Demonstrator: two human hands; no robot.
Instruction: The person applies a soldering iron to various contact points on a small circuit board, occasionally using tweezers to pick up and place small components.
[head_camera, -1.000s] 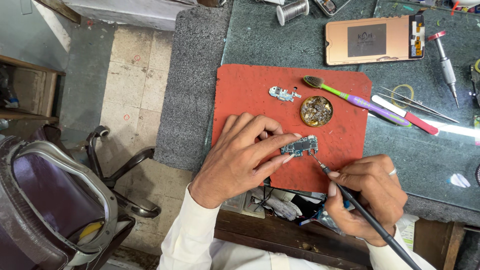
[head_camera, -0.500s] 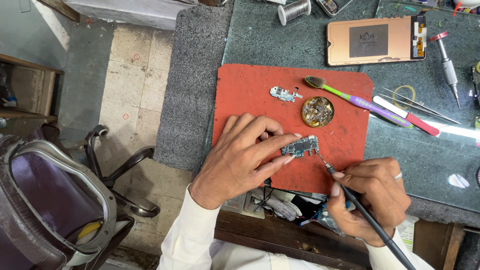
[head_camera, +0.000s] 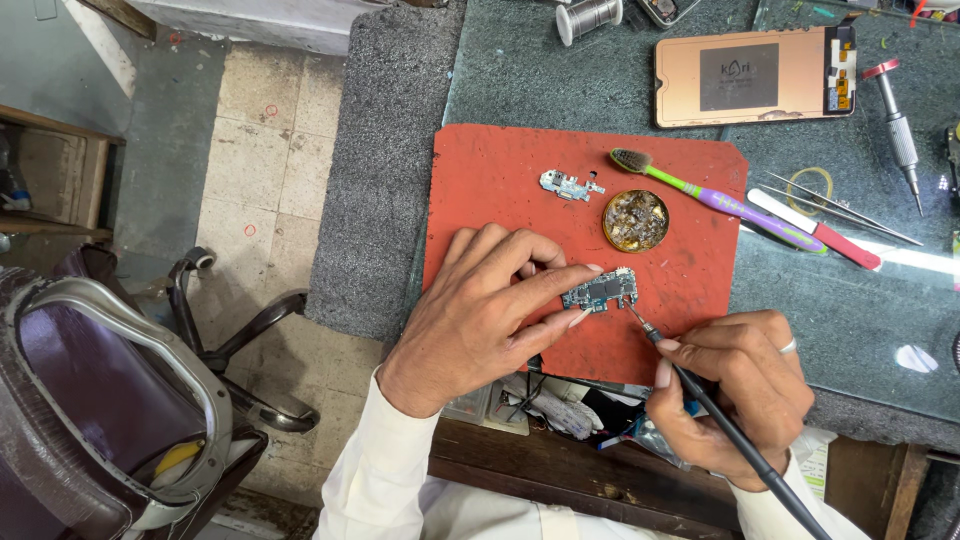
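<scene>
My left hand (head_camera: 490, 310) pinches a small blue circuit board (head_camera: 600, 291) between thumb and forefinger, pressing it flat on the red mat (head_camera: 500, 180). My right hand (head_camera: 735, 390) grips a thin black soldering iron (head_camera: 700, 395) like a pen. Its metal tip touches the board's lower right edge. The iron's cable runs off toward the bottom right.
On the mat lie a small metal part (head_camera: 568, 184), a round tin of brassy flux or wool (head_camera: 635, 220) and a green-purple toothbrush (head_camera: 715, 198). Tweezers (head_camera: 840, 208), a screwdriver (head_camera: 897, 125), a phone back panel (head_camera: 750, 75) and a solder spool (head_camera: 588, 17) rest beyond. An office chair (head_camera: 120, 400) stands left.
My right hand has shifted slightly right and up, keeping the iron's tip at the board's edge. The left hand and board have stayed put.
</scene>
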